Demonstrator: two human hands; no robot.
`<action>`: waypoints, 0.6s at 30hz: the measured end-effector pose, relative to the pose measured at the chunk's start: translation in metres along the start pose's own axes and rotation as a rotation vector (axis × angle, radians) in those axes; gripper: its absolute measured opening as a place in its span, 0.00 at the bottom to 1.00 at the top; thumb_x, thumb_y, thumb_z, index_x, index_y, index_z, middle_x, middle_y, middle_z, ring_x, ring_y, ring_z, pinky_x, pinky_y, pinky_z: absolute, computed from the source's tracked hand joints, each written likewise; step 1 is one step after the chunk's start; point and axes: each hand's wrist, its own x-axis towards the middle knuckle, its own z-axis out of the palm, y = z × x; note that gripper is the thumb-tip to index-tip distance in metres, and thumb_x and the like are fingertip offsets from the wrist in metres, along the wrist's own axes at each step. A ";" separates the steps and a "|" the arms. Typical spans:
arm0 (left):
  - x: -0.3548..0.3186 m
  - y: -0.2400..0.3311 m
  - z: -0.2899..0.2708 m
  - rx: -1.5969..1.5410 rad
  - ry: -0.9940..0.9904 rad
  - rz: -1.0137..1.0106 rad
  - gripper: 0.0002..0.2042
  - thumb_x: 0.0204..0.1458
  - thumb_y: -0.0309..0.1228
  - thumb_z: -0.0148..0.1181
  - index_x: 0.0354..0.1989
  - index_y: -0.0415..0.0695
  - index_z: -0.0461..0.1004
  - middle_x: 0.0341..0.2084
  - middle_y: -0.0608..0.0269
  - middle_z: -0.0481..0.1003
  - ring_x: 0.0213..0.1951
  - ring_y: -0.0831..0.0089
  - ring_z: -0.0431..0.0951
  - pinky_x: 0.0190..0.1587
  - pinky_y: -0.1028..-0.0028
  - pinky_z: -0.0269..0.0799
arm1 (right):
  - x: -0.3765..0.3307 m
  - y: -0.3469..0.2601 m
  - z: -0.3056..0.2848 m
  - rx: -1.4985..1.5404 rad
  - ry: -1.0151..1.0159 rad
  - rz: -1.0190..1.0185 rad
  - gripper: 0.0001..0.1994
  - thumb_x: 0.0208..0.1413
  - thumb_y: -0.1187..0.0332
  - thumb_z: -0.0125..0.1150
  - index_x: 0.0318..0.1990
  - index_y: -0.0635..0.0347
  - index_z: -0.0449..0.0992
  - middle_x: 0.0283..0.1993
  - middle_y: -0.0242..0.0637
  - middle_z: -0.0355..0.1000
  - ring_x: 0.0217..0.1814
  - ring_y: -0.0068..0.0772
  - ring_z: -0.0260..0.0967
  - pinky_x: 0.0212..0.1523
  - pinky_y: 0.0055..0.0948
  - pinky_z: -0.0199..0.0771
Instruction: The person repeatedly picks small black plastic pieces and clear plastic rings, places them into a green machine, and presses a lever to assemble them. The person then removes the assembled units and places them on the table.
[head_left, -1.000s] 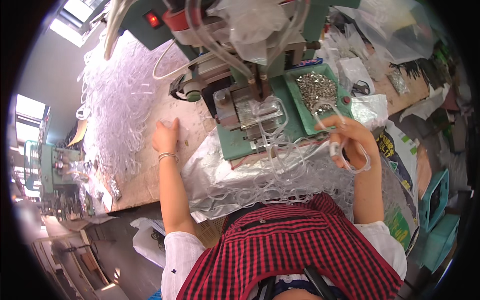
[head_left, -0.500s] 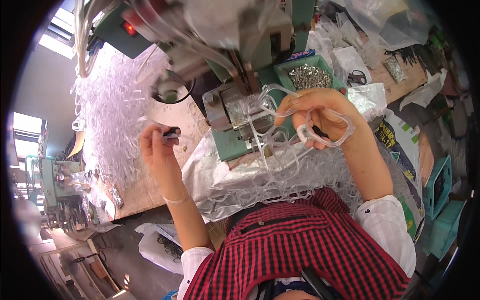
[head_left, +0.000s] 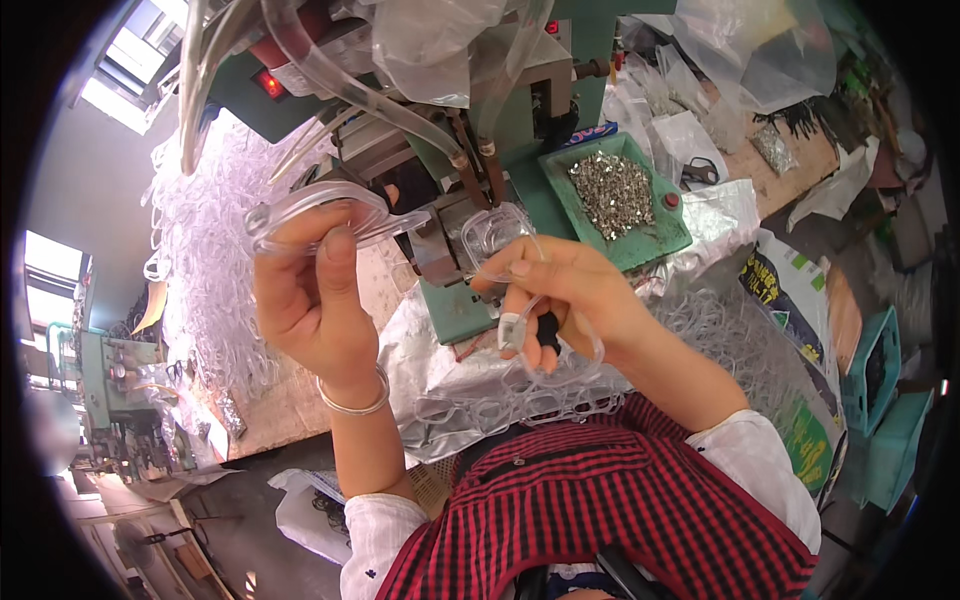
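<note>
My left hand (head_left: 320, 300) is raised left of the machine. Its thumb and fingers are closed on clear plastic eyeglass pieces (head_left: 365, 205) that loop over the knuckles. My right hand (head_left: 570, 295) pinches a clear plastic eyeglass frame (head_left: 497, 232), whose rim lies at the work block under the machine's metal prongs. Part of the same clear plastic hangs below the right fingers. Black and white wraps (head_left: 548, 330) show on those fingers. The green bench machine (head_left: 455, 310) stands in front of me, with clear tubes running down to its head.
A green tray (head_left: 680, 235) of small metal parts sits right of the machine. Many clear plastic pieces hang in a heap (head_left: 215, 260) at the left; more clear frames (head_left: 560, 400) lie across my lap. Scissors (head_left: 700, 170) and plastic bags (head_left: 760, 60) are at the back right.
My left hand has come up and toward the machine, with clear plastic now plainly in it. My right hand has moved left and down, bringing the frame to the work block.
</note>
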 end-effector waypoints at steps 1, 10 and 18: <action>-0.001 0.001 0.001 -0.013 -0.006 -0.011 0.08 0.61 0.22 0.61 0.46 0.32 0.75 0.40 0.52 0.80 0.42 0.70 0.80 0.49 0.72 0.76 | 0.000 0.003 0.003 -0.012 0.023 -0.023 0.18 0.68 0.62 0.52 0.49 0.75 0.71 0.37 0.46 0.74 0.21 0.37 0.77 0.14 0.25 0.72; -0.074 0.021 -0.031 0.076 -0.125 -0.213 0.09 0.48 0.20 0.60 0.39 0.36 0.76 0.27 0.58 0.72 0.29 0.72 0.71 0.30 0.75 0.65 | -0.009 -0.067 -0.090 -0.780 0.431 -0.495 0.23 0.73 0.54 0.39 0.56 0.67 0.72 0.43 0.41 0.77 0.40 0.35 0.75 0.41 0.30 0.74; -0.064 0.020 0.014 0.479 -0.581 0.292 0.22 0.47 0.22 0.63 0.51 0.56 0.82 0.64 0.55 0.69 0.64 0.51 0.69 0.64 0.54 0.66 | 0.064 -0.219 -0.125 -0.394 0.188 -0.911 0.33 0.73 0.44 0.35 0.68 0.64 0.65 0.64 0.41 0.71 0.66 0.35 0.66 0.71 0.35 0.56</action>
